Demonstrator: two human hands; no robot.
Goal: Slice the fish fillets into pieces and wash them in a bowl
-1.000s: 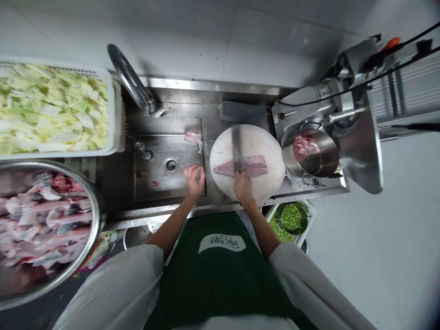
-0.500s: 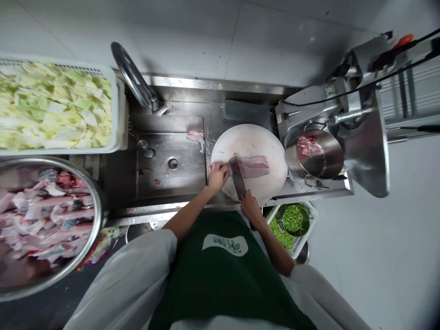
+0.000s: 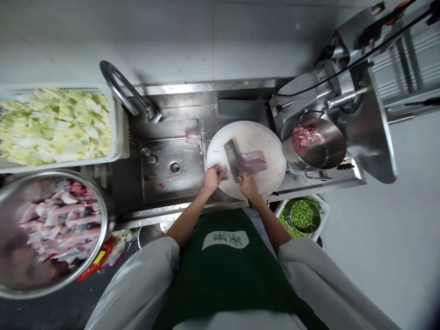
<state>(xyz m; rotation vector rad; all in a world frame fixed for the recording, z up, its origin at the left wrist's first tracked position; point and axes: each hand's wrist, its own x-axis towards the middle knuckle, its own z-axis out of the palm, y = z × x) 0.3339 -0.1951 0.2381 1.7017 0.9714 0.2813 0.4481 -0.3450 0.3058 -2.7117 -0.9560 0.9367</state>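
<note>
A pale pink piece of fish [image 3: 254,162] lies on the round white cutting board [image 3: 264,135]. My right hand [image 3: 249,187] is closed around a cleaver [image 3: 233,156], whose broad blade lies just left of that piece. Near the board's left edge, my left hand [image 3: 213,178] is closed on a small cut piece of fish [image 3: 225,173], which shows at its fingertips. A gap with the blade in it parts the small piece from the larger one.
Left of the board is a steel sink [image 3: 161,183] with a scrap of fish [image 3: 194,139] and a faucet [image 3: 125,87]. A big steel bowl [image 3: 108,215] of fish pieces and a basket [image 3: 115,123] of chopped cabbage stand left. A pot [image 3: 330,156] with meat scraps stands right.
My left hand has drawn the small fish piece away to the left and curled round it. The cleaver has lifted off the cut and tilted. The camera view has shifted somewhat.
</note>
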